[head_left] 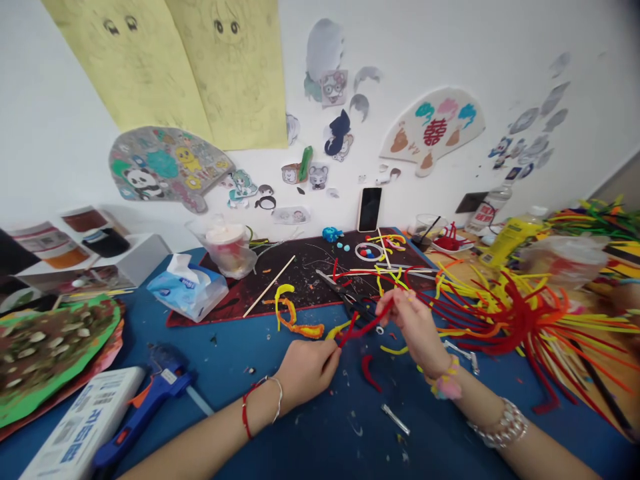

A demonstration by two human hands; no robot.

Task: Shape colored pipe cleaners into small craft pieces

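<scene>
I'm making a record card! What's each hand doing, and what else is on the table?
Left hand: holding red pipe cleaner
Right hand: pinching the same pipe cleaner
Near hands: pliers on black mat
Right side: big pipe cleaner pile
Left side: glue gun, tissue box
Table: blue

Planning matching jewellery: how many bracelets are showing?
4: a red cord and silver bangle on the left wrist; a pink beaded one and pearl one on the right wrist.
</scene>
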